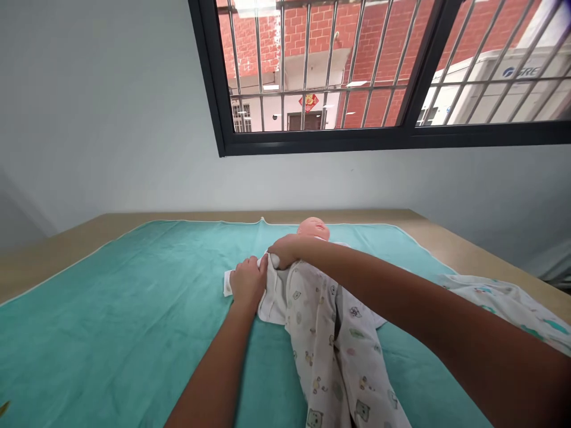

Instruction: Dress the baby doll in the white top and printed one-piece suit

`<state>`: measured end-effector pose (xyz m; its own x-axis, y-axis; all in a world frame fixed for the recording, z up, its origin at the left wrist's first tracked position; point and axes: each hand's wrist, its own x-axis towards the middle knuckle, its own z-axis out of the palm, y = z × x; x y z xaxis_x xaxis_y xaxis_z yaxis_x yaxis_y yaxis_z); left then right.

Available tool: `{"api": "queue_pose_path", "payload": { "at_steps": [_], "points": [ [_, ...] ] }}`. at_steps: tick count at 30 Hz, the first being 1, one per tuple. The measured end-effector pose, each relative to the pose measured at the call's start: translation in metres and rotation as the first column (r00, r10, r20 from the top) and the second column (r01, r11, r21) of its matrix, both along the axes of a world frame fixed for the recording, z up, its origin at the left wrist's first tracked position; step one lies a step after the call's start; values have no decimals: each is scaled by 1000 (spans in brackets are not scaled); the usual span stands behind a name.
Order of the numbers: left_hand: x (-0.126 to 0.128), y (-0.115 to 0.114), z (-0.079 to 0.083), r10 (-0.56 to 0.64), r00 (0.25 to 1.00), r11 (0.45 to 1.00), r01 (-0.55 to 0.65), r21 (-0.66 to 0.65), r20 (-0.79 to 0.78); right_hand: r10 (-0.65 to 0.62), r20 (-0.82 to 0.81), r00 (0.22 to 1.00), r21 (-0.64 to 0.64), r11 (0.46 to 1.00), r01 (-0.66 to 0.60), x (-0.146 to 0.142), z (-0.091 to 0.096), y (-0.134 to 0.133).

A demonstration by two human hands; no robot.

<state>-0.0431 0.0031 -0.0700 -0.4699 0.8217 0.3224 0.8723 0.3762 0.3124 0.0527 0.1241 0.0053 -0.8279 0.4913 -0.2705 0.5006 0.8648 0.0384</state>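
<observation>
A baby doll lies on its back, its pink head (313, 227) toward the wall. White baby clothes (330, 333) printed with small animals cover its body and legs. My left hand (250, 282) is closed on the white sleeve (228, 284) at the doll's side, and a bit of the cuff sticks out past my fingers. My right hand (285, 249) reaches across the doll's chest with bent fingers at the upper end of that sleeve, close to my left fingertips. Whether the doll's arm is inside the sleeve is hidden by my hands.
A green cloth (134, 333) covers most of the wooden table (370, 216). Another printed white cloth (513, 303) lies at the right. Behind the table stand a pale wall (111, 107) and a barred window with a dark frame (312, 142).
</observation>
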Motion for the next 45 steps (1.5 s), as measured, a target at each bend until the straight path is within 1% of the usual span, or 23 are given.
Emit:
{"api": "queue_pose_path", "payload": {
  "at_steps": [2,5,9,12,14,16,21,24,27,29,32,35,38,42,45],
  "points": [
    [-3,0,0,29,997,1000,-29,8,73,41,44,998,-26,999,-40,-7,-4,-10],
    [-8,1,-1,76,984,997,-80,15,163,76,55,996,-34,997,-75,-11,-5,-17],
    [-17,4,-3,111,968,994,-112,-9,224,95,40,995,-13,995,-95,-3,4,-13],
    [-25,6,-5,140,960,990,-141,-12,242,101,53,994,42,994,-103,5,12,-7],
    [-30,6,-5,158,956,987,-162,-5,249,81,57,995,80,993,-86,9,16,-2],
    [-34,6,-6,172,951,984,-179,4,256,52,40,998,91,994,-56,12,19,2],
    [-38,5,-8,190,942,978,-205,26,276,5,-25,1000,42,999,-4,22,26,12],
    [-40,4,-8,204,932,974,-223,32,299,-30,-98,995,38,999,34,32,35,13],
    [-41,3,-7,223,919,968,-247,34,325,-66,-120,991,53,996,72,41,45,10],
    [-42,2,-6,229,913,966,-257,38,339,-66,-118,991,78,994,75,44,50,10],
    [-42,2,-5,240,902,962,-270,37,360,-20,-150,988,110,993,37,45,52,14],
    [-42,3,-5,236,895,962,-271,42,378,11,-199,980,107,994,11,41,49,16],
    [-41,3,-5,226,888,961,-271,58,399,-6,-182,983,67,998,19,30,41,9],
    [-41,3,-6,219,870,951,-291,101,442,18,-204,979,90,996,0,11,20,-7],
    [-44,4,-8,223,841,929,-337,155,493,43,-235,971,100,995,-20,-3,1,-13]
  ]
}}
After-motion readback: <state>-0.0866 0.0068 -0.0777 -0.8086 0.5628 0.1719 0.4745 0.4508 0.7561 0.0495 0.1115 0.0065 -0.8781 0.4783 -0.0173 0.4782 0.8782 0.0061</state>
